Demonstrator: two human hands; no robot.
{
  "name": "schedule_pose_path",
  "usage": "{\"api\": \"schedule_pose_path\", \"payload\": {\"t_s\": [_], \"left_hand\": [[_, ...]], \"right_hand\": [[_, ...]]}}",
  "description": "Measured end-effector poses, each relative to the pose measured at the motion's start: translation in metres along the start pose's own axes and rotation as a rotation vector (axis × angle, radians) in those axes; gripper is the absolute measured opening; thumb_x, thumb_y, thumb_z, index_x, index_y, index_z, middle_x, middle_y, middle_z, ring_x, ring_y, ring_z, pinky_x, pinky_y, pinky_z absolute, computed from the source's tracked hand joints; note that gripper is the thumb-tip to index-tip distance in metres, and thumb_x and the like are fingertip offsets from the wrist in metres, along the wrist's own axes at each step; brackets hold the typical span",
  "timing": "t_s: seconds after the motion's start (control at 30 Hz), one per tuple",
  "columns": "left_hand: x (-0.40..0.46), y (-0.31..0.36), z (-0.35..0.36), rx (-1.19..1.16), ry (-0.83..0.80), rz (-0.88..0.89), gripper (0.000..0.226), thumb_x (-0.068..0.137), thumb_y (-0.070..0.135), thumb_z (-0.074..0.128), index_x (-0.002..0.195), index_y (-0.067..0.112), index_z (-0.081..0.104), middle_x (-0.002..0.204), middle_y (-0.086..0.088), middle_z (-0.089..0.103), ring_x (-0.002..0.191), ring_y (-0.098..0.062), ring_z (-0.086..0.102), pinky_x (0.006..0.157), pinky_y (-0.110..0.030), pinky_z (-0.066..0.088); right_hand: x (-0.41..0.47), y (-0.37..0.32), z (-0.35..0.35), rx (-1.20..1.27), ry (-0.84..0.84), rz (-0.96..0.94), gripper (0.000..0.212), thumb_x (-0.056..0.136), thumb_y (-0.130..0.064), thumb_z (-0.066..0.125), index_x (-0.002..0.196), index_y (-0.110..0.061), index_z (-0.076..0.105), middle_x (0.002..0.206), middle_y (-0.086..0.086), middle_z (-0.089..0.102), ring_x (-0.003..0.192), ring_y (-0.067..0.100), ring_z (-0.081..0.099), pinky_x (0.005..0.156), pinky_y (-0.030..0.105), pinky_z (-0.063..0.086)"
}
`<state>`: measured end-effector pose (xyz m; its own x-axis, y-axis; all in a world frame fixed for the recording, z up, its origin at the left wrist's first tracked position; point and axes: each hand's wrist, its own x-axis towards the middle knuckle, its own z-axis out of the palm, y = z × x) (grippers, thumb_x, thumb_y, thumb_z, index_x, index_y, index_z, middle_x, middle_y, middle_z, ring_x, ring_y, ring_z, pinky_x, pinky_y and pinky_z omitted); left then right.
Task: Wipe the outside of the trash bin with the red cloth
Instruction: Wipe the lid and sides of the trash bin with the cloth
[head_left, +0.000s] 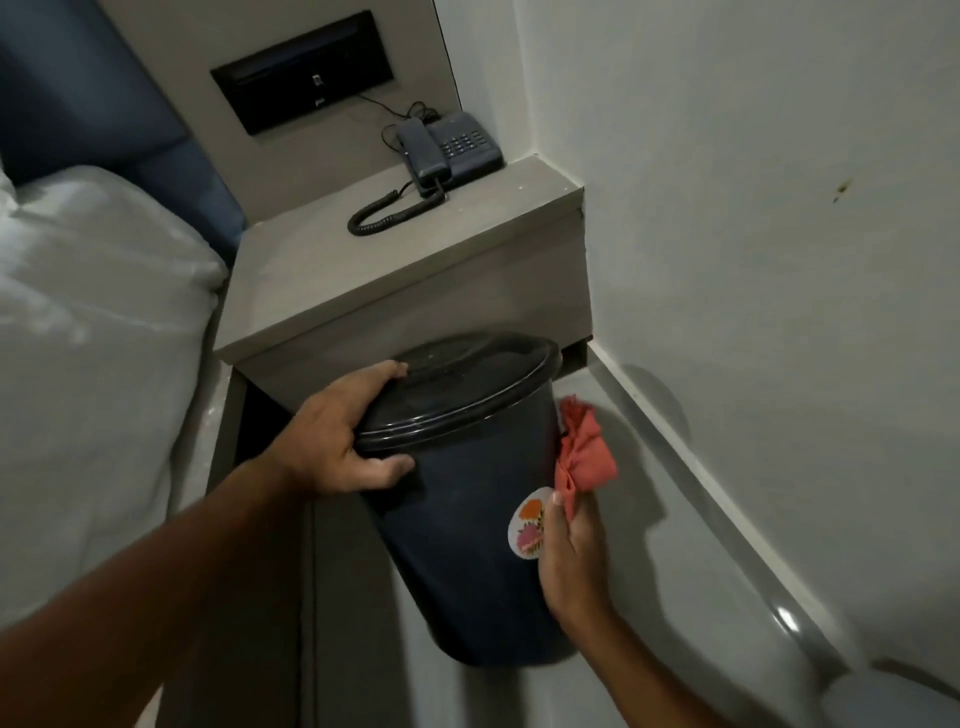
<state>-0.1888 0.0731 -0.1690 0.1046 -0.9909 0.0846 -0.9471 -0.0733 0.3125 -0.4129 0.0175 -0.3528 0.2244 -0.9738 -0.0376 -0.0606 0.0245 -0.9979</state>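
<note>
A black trash bin (467, 545) with a black lid is lifted off the floor and tilted toward me, in front of the nightstand. A round colourful sticker (530, 522) sits on its right side. My left hand (343, 441) grips the lid rim on the bin's left, thumb under the rim and fingers over the lid. My right hand (571, 556) holds a bunched red cloth (584, 457) against the bin's right side, just above the sticker.
A grey nightstand (405, 280) stands behind the bin, with a corded telephone (447, 148) on its top. A bed with white linen (93, 332) fills the left. A white wall (779, 260) and its skirting run along the right, above the grey floor (701, 571).
</note>
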Motion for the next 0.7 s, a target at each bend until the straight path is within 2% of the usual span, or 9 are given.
{"api": "schedule_pose_path", "payload": {"t_s": [0.1, 0.17, 0.27, 0.37, 0.43, 0.47, 0.57, 0.63, 0.7], "left_hand": [[-0.008, -0.009, -0.003, 0.029, -0.045, -0.024, 0.100, 0.061, 0.063, 0.065, 0.146, 0.020, 0.033, 0.141, -0.002, 0.047, 0.120, -0.008, 0.044, 0.097, -0.030, 0.040], [-0.006, -0.006, -0.009, -0.038, -0.068, -0.080, 0.092, 0.060, 0.070, 0.067, 0.136, 0.030, 0.037, 0.129, 0.000, 0.052, 0.105, -0.009, 0.053, 0.087, -0.030, 0.049], [0.009, 0.010, -0.012, -0.129, -0.090, -0.154, 0.081, 0.054, 0.086, 0.062, 0.118, 0.041, 0.043, 0.114, 0.007, 0.049, 0.093, -0.008, 0.055, 0.073, -0.030, 0.050], [0.027, 0.021, -0.011, 0.002, -0.159, -0.289, 0.103, 0.046, 0.087, 0.061, 0.135, 0.041, 0.038, 0.116, 0.004, 0.039, 0.101, -0.015, 0.045, 0.080, -0.030, 0.041], [0.037, 0.030, -0.010, 0.048, -0.200, -0.315, 0.106, 0.046, 0.082, 0.060, 0.138, 0.036, 0.036, 0.117, 0.000, 0.037, 0.103, -0.020, 0.045, 0.083, -0.034, 0.044], [0.040, 0.036, -0.009, 0.078, -0.206, -0.284, 0.105, 0.047, 0.079, 0.059, 0.139, 0.034, 0.036, 0.116, -0.001, 0.036, 0.104, -0.022, 0.046, 0.085, -0.037, 0.046], [0.046, 0.047, -0.006, 0.145, -0.191, -0.141, 0.100, 0.049, 0.073, 0.058, 0.138, 0.034, 0.037, 0.114, 0.001, 0.037, 0.102, -0.022, 0.046, 0.091, -0.046, 0.045], [0.041, 0.044, -0.009, 0.140, -0.195, -0.078, 0.099, 0.051, 0.071, 0.058, 0.139, 0.031, 0.038, 0.114, 0.004, 0.037, 0.100, -0.019, 0.046, 0.086, -0.038, 0.045], [0.031, 0.033, -0.019, 0.073, -0.224, -0.059, 0.100, 0.052, 0.067, 0.060, 0.142, 0.028, 0.036, 0.117, 0.006, 0.037, 0.101, -0.018, 0.048, 0.080, -0.028, 0.045]], "right_hand": [[-0.007, -0.042, 0.022, -0.161, 0.031, -0.375, 0.047, 0.104, -0.050, 0.034, 0.148, -0.037, 0.042, 0.152, 0.006, 0.048, 0.138, 0.027, 0.047, 0.114, 0.042, 0.037], [-0.013, -0.055, 0.034, -0.411, -0.005, -0.517, 0.059, 0.106, -0.053, 0.025, 0.159, -0.028, 0.028, 0.161, 0.016, 0.034, 0.144, 0.042, 0.036, 0.117, 0.056, 0.029], [-0.028, -0.028, 0.037, -0.713, -0.122, -0.741, 0.062, 0.103, -0.053, 0.032, 0.161, -0.036, 0.016, 0.169, 0.012, 0.014, 0.147, 0.052, 0.021, 0.116, 0.070, 0.019], [-0.039, 0.017, 0.024, -0.874, -0.414, -1.141, 0.061, 0.098, -0.043, 0.049, 0.156, -0.038, 0.031, 0.171, -0.004, 0.006, 0.156, 0.037, 0.008, 0.120, 0.067, 0.008], [-0.050, 0.035, 0.023, -0.885, -0.672, -1.232, 0.053, 0.098, -0.032, 0.055, 0.150, -0.033, 0.044, 0.168, -0.009, 0.021, 0.156, 0.019, 0.010, 0.126, 0.048, -0.001], [-0.057, 0.038, 0.023, -0.909, -0.732, -1.241, 0.047, 0.098, -0.030, 0.057, 0.145, -0.031, 0.051, 0.163, -0.008, 0.032, 0.154, 0.015, 0.016, 0.126, 0.041, -0.007], [-0.062, 0.036, 0.025, -0.983, -0.635, -1.311, 0.044, 0.098, -0.033, 0.056, 0.141, -0.027, 0.055, 0.160, 0.000, 0.038, 0.153, 0.023, 0.017, 0.126, 0.041, -0.011], [-0.051, 0.023, 0.025, -0.923, -0.455, -1.303, 0.046, 0.102, -0.033, 0.045, 0.147, -0.022, 0.049, 0.166, 0.008, 0.028, 0.155, 0.027, 0.015, 0.127, 0.046, -0.003], [-0.035, 0.008, 0.021, -0.813, -0.279, -1.211, 0.046, 0.106, -0.039, 0.036, 0.149, -0.026, 0.046, 0.167, 0.008, 0.027, 0.154, 0.030, 0.023, 0.126, 0.051, 0.008]]}}
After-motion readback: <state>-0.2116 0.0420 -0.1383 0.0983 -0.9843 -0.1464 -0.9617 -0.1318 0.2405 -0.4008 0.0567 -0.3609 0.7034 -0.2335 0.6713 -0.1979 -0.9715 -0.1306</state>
